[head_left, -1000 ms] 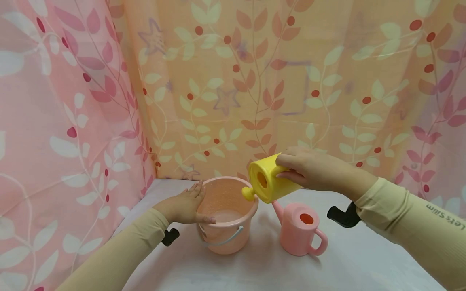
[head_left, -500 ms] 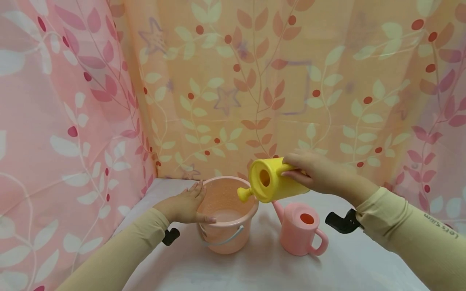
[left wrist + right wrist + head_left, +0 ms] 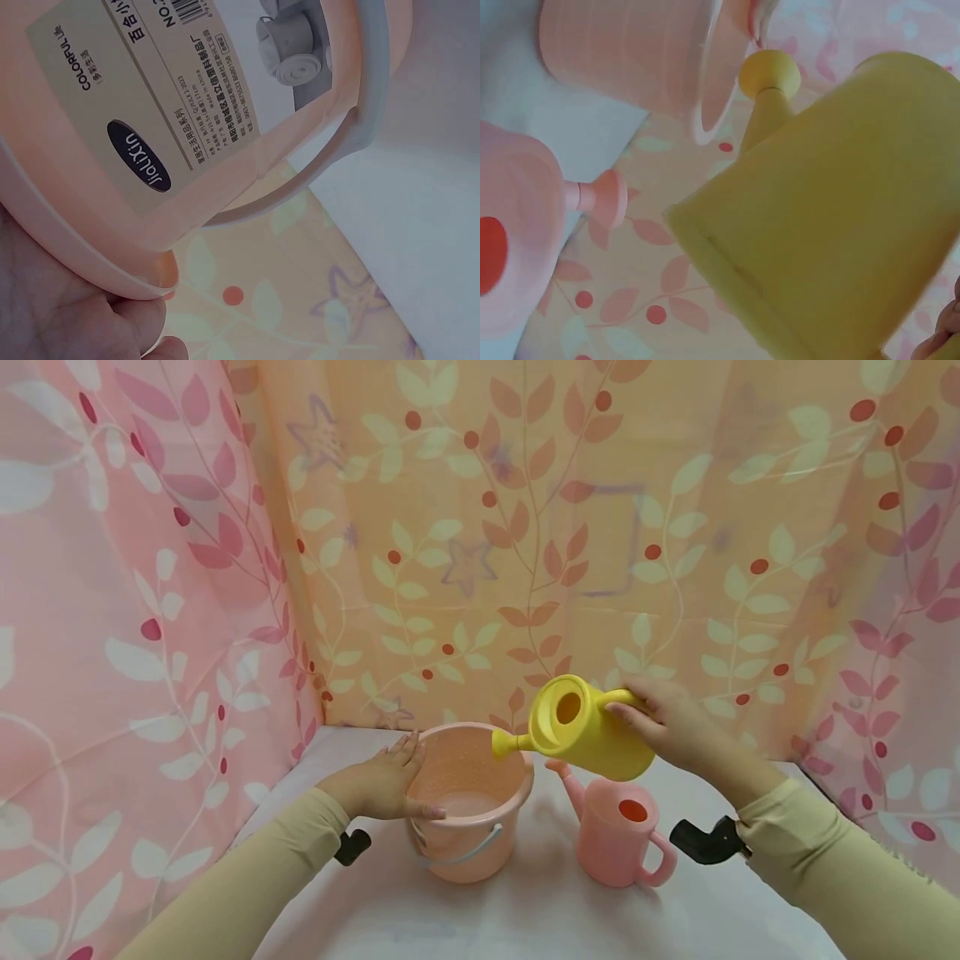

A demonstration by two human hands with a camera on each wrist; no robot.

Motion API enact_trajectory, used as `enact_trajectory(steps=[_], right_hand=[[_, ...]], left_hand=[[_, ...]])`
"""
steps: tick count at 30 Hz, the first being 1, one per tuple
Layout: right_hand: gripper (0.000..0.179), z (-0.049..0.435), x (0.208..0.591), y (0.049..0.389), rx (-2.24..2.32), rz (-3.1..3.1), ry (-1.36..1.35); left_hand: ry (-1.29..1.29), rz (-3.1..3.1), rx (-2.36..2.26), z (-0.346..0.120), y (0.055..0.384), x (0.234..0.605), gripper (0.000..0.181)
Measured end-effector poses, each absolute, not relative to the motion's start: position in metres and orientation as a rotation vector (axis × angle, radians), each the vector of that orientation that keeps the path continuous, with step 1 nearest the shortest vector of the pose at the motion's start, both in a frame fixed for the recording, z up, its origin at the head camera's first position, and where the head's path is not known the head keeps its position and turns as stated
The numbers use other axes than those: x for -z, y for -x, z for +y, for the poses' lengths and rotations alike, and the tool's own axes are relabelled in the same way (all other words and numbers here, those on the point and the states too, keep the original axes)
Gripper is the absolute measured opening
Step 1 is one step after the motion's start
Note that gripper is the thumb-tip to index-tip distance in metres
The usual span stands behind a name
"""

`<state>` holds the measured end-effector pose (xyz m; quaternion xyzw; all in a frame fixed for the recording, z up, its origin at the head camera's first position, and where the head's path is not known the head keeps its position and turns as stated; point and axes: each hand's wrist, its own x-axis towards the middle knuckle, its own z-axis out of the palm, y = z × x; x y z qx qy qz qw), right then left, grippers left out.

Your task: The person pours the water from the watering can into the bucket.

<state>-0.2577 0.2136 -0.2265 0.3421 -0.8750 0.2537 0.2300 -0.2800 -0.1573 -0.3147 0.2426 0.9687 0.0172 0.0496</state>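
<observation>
In the head view my right hand (image 3: 667,718) grips the handle of a yellow watering can (image 3: 600,735), held in the air. The can tilts left, and its spout head overlaps the right side of the pink bucket's (image 3: 468,852) opening. My left hand (image 3: 378,781) rests with straight fingers on the bucket's left rim, thumb on the near edge. The left wrist view shows that hand under the rim beside the bucket's printed label (image 3: 150,97). In the right wrist view the yellow can (image 3: 832,210) fills the right half, with only bits of my fingers showing.
A pink watering can (image 3: 615,839) stands upright on the white tabletop (image 3: 540,918), right of the bucket, its spout toward it. The bucket's pale handle (image 3: 465,857) hangs down in front. Leaf-patterned curtains (image 3: 465,560) hang behind and at the left.
The yellow watering can has swung to a lesser tilt, its base now lower and its top opening turned more upward. My right hand has shifted right; the left hand and bucket stay put.
</observation>
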Motion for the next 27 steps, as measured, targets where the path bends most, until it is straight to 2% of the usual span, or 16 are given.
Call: enact_trajectory(steps=[7,19,27], right_hand=[[0.016,0.222,0.234,0.254,-0.961,-2.489,-0.752],[0.018,0.228,0.252,0.256,-1.131,-2.413,-0.656],[0.027,0.225,0.263,0.252,-1.253,-2.379,-0.572]], left_hand=[[-0.723,2.939,-0.086,-0.157,0.278,0.313,0.114],[-0.720,2.946,-0.080,-0.157,0.279,0.314,0.112],[-0.715,2.944,-0.080,-0.157,0.280,0.315,0.114]])
